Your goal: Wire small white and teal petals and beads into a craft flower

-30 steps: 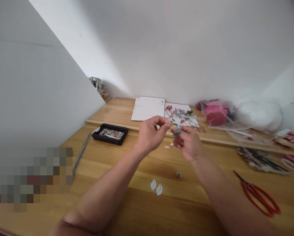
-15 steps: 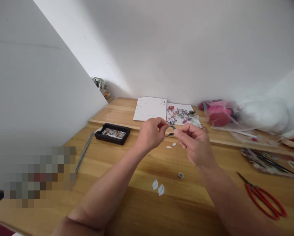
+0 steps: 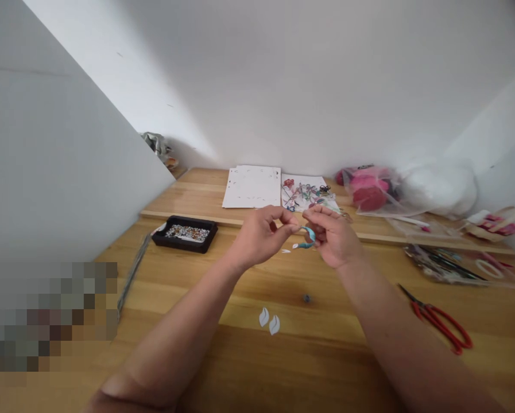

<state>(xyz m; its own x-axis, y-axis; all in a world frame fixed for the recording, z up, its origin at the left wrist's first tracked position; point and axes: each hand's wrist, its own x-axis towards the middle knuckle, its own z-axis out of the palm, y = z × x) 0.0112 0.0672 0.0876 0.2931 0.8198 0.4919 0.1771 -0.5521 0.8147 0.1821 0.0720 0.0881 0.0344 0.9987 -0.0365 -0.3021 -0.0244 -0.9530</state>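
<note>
My left hand (image 3: 266, 236) is closed in a pinch on one end of a curved, shiny blue strip (image 3: 311, 236). The strip bends round in a hook, its lower end pointing left. My right hand (image 3: 332, 234) is close beside it with thumb and fingertips together; anything between them is too small to make out. Under the hands on the wooden table lie small white cut-outs (image 3: 286, 250). Nearer to me are two white leaf-shaped pieces (image 3: 274, 324) and a small dark spool (image 3: 306, 298).
At left stands a black tray (image 3: 206, 244) of beads beside grey wires (image 3: 133, 274). Red-handled scissors (image 3: 442, 321) lie at right, below a bag of tools (image 3: 449, 267). White sheets (image 3: 252, 186), colourful ornaments (image 3: 309, 194) and plastic bags (image 3: 371, 186) line the raised back ledge.
The strip has turned and now shows its blue face and hooked shape. My right fingertips have risen off its front. The whole view has shifted slightly.
</note>
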